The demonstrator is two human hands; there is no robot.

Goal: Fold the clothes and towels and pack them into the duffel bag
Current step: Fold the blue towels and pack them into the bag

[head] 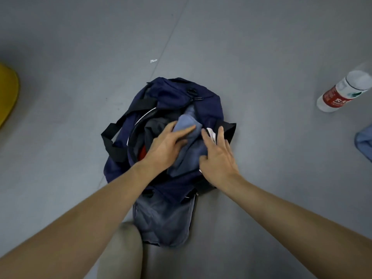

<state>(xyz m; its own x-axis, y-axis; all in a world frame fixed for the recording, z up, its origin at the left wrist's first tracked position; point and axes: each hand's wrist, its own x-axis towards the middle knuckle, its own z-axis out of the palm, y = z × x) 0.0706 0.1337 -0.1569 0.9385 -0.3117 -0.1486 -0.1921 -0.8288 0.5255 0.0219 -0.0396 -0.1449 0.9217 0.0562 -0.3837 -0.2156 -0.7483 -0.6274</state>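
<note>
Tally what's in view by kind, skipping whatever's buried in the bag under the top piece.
Duffel bag: 1
Blue cloths: 2 (blue towel in the bag, light blue cloth on the floor)
Water bottle: 1
Yellow object: 1
Paper scrap: 1
Total: 6

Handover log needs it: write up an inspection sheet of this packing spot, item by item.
Surface: grey floor, seam line across it.
Job's things: navy duffel bag open; blue towel on top of dark clothes inside; light blue cloth unpacked at right edge.
Clutter: red-labelled water bottle; white scrap; yellow object, cut off at left.
Hands: left hand flat on the towel; right hand spread at the towel's right edge.
Cables: nothing seen.
Surroundings: person's knee beside the bag.
</note>
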